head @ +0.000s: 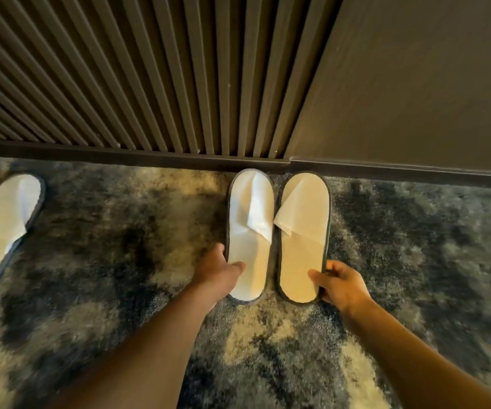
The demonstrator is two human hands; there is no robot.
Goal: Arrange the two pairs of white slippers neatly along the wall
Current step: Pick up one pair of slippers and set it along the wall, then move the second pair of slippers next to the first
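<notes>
Two white slippers with dark edging lie side by side on the carpet, toes touching the dark baseboard (155,156). My left hand (219,270) grips the heel side of the left slipper (248,231), thumb on its insole. My right hand (337,283) pinches the heel edge of the right slipper (303,237). A third white slipper (2,228) lies tilted at the far left, apart from the wall and partly cut off by the frame edge. A fourth slipper is not visible.
A ribbed dark wall panel (120,84) rises behind the baseboard, with a smooth dark wall (415,84) to its right. The floor is mottled blue-grey and cream carpet (120,261), open between the pair and the lone slipper.
</notes>
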